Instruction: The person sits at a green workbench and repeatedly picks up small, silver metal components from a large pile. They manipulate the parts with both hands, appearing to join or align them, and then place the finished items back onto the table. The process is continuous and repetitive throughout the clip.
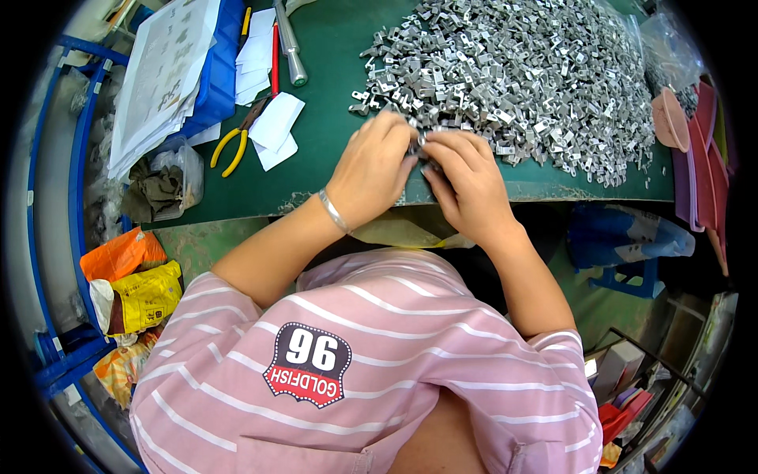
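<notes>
A wide heap of small silvery metal brackets point(505, 71) covers the far right of the green table point(332, 47). At the heap's near left edge, close to the table's front edge, my two hands come together. My left hand point(373, 162), a silver bangle at its wrist, has its fingers closed on a small metal bracket point(418, 142). Facing it, my right hand point(470, 178) has its thumb and fingers pinched around metal too. The fingers hide most of what lies between them, so its exact shape does not show.
Yellow-handled pliers point(230, 150), white paper slips point(275, 130) and a metal-shafted tool point(290, 47) lie left of my hands. A blue bin with paper sheets point(166, 71) stands at far left. A blue stool point(632, 276) is below the table at right.
</notes>
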`<state>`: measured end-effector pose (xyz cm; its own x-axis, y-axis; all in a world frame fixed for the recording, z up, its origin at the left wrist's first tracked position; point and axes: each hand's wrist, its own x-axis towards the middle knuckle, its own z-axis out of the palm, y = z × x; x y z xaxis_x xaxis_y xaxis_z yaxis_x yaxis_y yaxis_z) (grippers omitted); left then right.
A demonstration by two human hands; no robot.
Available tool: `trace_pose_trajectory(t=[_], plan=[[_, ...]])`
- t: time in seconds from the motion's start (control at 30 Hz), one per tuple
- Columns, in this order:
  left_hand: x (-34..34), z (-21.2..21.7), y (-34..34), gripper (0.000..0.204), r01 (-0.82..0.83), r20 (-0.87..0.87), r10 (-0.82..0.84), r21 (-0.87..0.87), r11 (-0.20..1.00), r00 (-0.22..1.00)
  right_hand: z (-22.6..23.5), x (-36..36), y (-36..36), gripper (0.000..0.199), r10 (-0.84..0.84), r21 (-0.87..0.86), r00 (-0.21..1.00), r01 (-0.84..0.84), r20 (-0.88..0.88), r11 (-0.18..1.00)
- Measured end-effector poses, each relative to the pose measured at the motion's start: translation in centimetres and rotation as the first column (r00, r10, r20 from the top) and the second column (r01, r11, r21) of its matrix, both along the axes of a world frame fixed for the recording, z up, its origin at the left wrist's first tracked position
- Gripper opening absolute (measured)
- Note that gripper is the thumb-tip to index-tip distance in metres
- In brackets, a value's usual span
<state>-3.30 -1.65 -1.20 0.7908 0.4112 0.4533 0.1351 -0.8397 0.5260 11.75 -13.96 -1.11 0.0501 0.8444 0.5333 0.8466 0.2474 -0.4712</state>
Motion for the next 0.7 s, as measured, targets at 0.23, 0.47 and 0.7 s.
trace_pose_trajectory(t=[0.23,0.47,0.7], plan=[[-2.3,0.8,-1.3,0.026,0.052,-0.021,-0.06,-0.277,0.96,0.998,-0.6,0.9,-4.7,0.027,-0.22,0.047,0.948,0.236,-0.232,0.971],[-1.7,0.7,-1.6,0.02,0.005,-0.043,-0.012,-0.143,0.99,0.999,-1.7,-1.3,-3.2,0.028,-0.202,0.102,0.973,0.213,-0.108,0.972],[-3.2,0.9,-1.8,0.019,0.102,-0.009,-0.107,-0.218,0.971,0.994,-1.3,-1.8,-4.4,0.023,-0.171,0.105,0.91,0.226,-0.378,0.969]])
